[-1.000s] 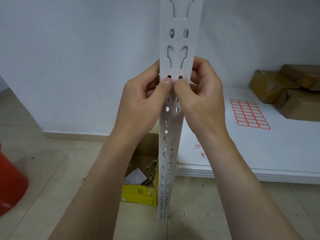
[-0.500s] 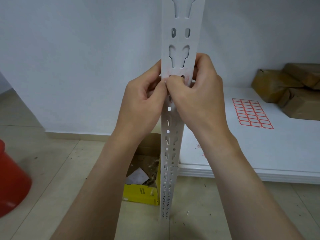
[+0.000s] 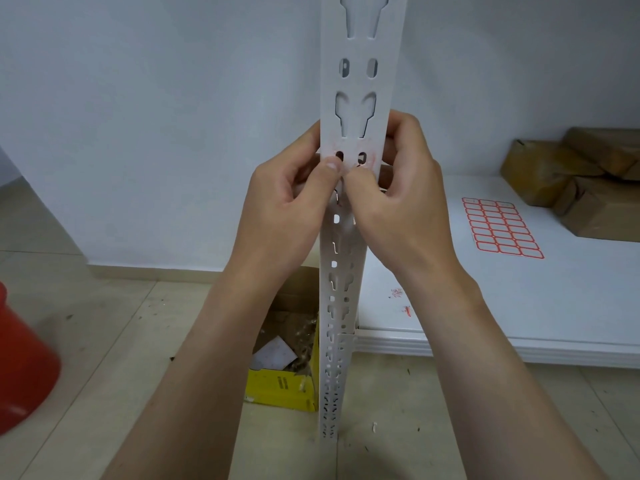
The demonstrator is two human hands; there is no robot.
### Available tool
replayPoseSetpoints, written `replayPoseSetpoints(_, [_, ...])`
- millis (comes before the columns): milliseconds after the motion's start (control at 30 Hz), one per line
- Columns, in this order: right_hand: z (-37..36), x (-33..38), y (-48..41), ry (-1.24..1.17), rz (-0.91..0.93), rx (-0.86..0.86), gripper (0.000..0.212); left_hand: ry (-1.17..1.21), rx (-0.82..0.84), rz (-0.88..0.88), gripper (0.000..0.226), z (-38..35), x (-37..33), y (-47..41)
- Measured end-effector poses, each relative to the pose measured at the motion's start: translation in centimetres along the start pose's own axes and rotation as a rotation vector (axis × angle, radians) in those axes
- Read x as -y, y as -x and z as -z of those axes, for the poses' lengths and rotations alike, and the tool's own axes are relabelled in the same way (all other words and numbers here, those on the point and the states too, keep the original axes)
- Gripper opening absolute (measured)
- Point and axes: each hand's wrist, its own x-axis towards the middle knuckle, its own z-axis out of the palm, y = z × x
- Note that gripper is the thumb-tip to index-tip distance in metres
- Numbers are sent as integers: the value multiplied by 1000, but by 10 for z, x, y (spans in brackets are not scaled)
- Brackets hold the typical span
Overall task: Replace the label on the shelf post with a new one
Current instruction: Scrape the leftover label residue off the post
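A white perforated shelf post (image 3: 358, 77) stands upright in the middle of the head view. My left hand (image 3: 287, 202) and my right hand (image 3: 401, 202) wrap round it from either side, fingers behind it. Both thumb tips meet on its front face just below two oval holes. Faint red residue of a label (image 3: 371, 156) smears the post around those holes, with a small torn bit at my right thumb tip. A sheet of red-bordered blank labels (image 3: 502, 228) lies on the white shelf board (image 3: 519, 306) to the right.
Brown taped cardboard packages (image 3: 588, 188) sit at the far right of the board. An open yellow carton (image 3: 280, 389) with scraps stands on the tiled floor behind the post. A red bucket (image 3: 24, 368) is at the left edge. Small debris litters the floor.
My right thumb, which was up over the oval holes half a second ago, has slid down to meet my left thumb, baring the red residue. Both hands stay round the post.
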Motion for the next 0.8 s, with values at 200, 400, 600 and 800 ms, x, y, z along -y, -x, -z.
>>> replayPoseSetpoints(200, [0, 1, -3, -140, -63, -23, 20, 23, -26, -13, 25, -3, 2, -2])
replayPoseSetpoints(400, [-3, -5, 1, -192, -9, -42, 25, 47, 30, -84, 43, 6, 7, -1])
replayPoseSetpoints(600, [6, -20, 1, -328, 7, 70, 34, 121, 85, -17, 58, 8, 10, 0])
replayPoseSetpoints(800, [2, -15, 3, -356, -11, 24, 43, 124, 119, -13, 63, 9, 13, 0])
